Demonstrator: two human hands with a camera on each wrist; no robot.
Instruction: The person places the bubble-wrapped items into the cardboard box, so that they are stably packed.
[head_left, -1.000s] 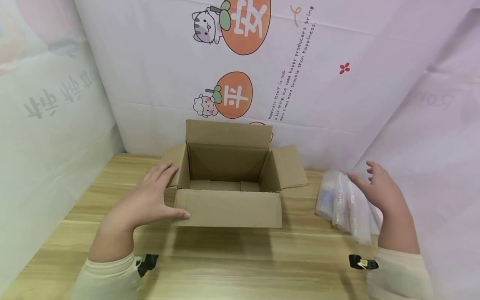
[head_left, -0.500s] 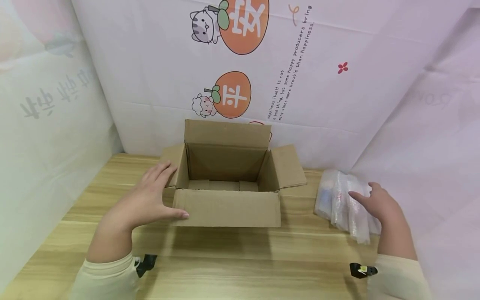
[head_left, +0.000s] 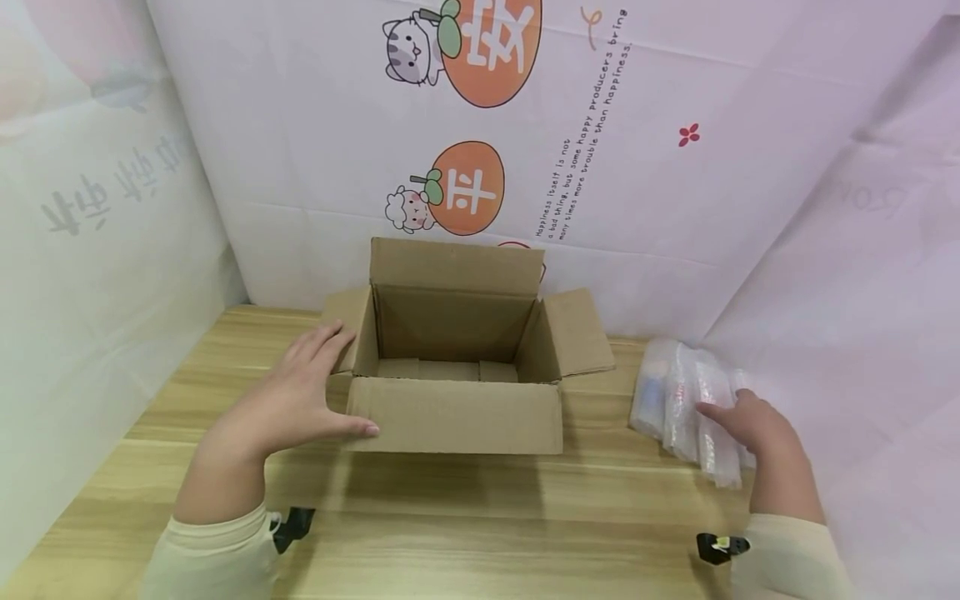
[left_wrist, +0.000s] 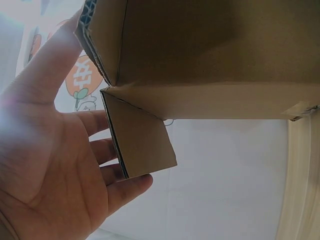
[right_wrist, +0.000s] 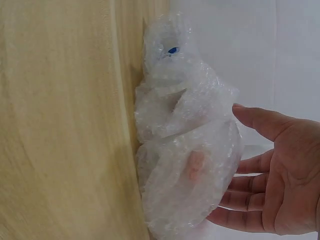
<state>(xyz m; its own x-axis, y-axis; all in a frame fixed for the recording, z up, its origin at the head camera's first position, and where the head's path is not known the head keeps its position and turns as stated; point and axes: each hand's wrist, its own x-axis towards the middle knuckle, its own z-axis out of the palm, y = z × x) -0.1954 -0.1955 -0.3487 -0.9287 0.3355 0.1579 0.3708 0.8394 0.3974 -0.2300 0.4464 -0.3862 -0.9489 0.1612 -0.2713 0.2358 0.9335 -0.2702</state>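
Observation:
An open cardboard box [head_left: 453, 417] with its flaps folded outward stands at the back of the table in the head view. My left hand [head_left: 277, 408] rests at its front left corner, thumb on the front flap and fingers over the left flap. In the left wrist view the fingers lie straight behind a small side flap [left_wrist: 142, 140]. Several bubble-wrapped packets [head_left: 681, 408] lie in a row at the right. Over the rightmost ones, my right hand [head_left: 761, 421] has its thumb and fingers spread; in the right wrist view its fingertips are right at the bubble wrap [right_wrist: 195, 185].
The wood-grain table [head_left: 450, 533] runs under everything. Behind the box rises a white printed cloth [head_left: 337, 167], and further cloth sheets [head_left: 870, 333] close off both sides, the right one close beside the packets.
My right hand has come down onto the rightmost packets from above and behind them. The left hand and the box have stayed in place.

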